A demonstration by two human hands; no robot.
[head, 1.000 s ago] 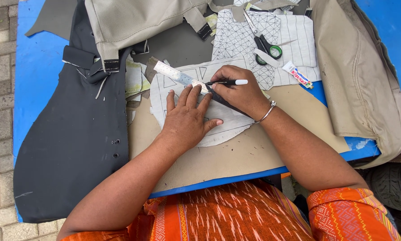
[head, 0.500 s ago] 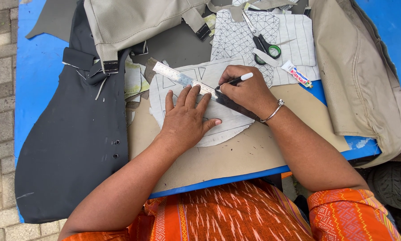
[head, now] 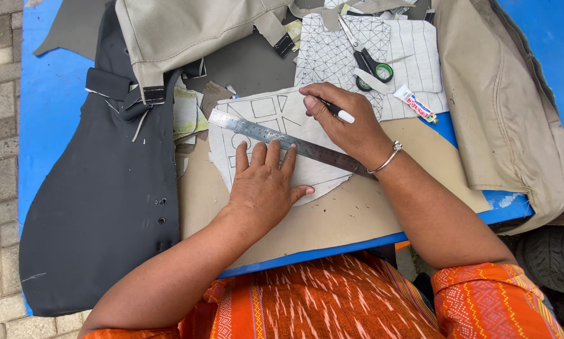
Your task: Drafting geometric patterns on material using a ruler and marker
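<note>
Steel ruler (head: pixel 282 139) slants across pale marked fabric (head: pixel 276 113).

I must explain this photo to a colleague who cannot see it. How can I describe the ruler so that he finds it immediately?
On the blue table, find the pale marked sheet under both hands. The ruler lies slanted across it, pinned by the left hand. It is the only long, shiny metal strip; the scissors are shorter, with dark handles.
</note>
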